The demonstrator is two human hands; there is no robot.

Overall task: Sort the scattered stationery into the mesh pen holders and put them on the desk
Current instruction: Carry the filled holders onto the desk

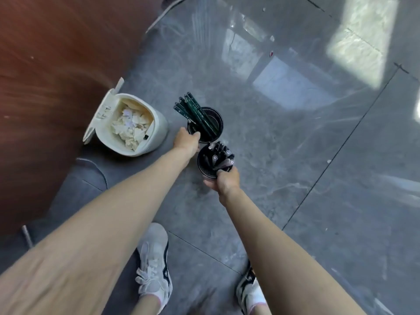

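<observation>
Two black mesh pen holders are low over the grey floor. The far holder (216, 120) contains several dark green pencils (195, 112) leaning to the upper left; my left hand (185, 142) grips its near-left rim. The near holder (204, 165) is filled with several black pens (221, 156) with pale end caps; my right hand (225, 180) grips its near side from below. The two holders nearly touch.
A white bin (156, 130) with its lid open, full of crumpled paper, stands to the left of the holders. A reddish-brown wooden desk side (52, 71) fills the left. My two white shoes (154, 267) stand on the tiled floor (318, 178) below.
</observation>
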